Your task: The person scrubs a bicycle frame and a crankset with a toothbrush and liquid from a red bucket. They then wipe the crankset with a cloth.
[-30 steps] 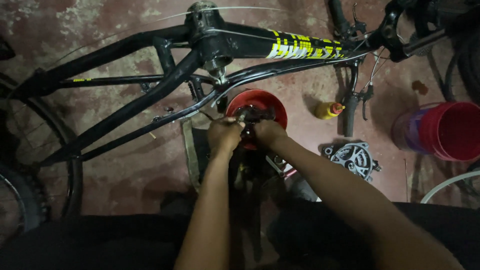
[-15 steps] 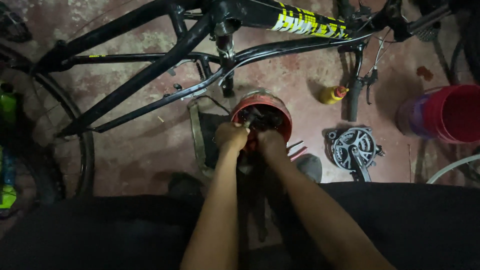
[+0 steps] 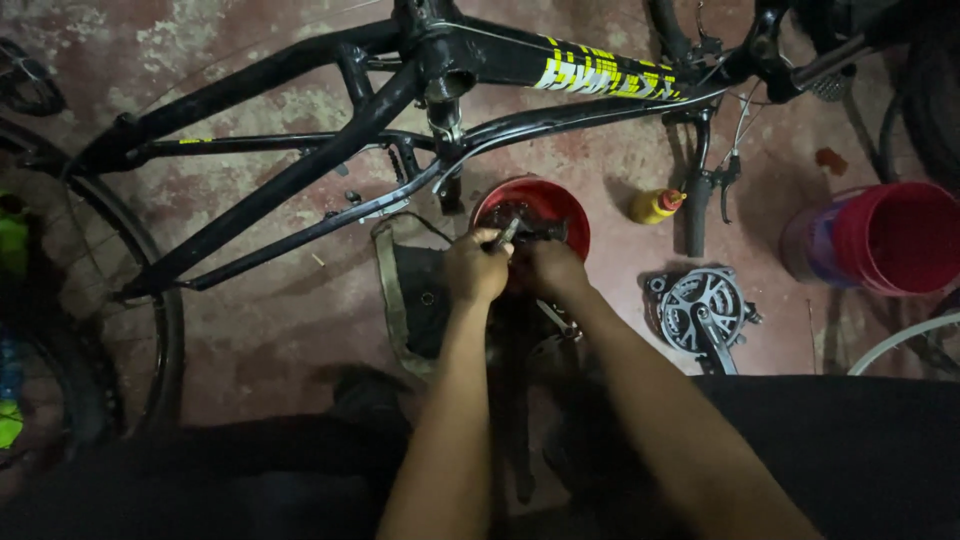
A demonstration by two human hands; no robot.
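Note:
My left hand (image 3: 475, 268) is closed around a small dark metal part (image 3: 506, 234) whose tip pokes out over a red bowl (image 3: 555, 203) on the floor. My right hand (image 3: 556, 268) sits just beside it, fingers curled at the bowl's near rim, touching dark greasy parts there; what it grips is hidden. A dark cloth bag (image 3: 412, 300) lies under my left wrist. A black bicycle frame (image 3: 330, 160) with yellow markings lies across the floor just beyond the bowl.
A crankset with chainring (image 3: 705, 310) lies right of my arms. A small yellow bottle (image 3: 655, 205) stands by the bowl. A red bucket (image 3: 885, 240) sits at the far right. A wheel (image 3: 150, 330) is at the left. My dark-trousered legs fill the bottom.
The view has shifted, so the frame and bowl sit higher and further right. My hands stay together at the bowl, the left one now turned with the metal part showing.

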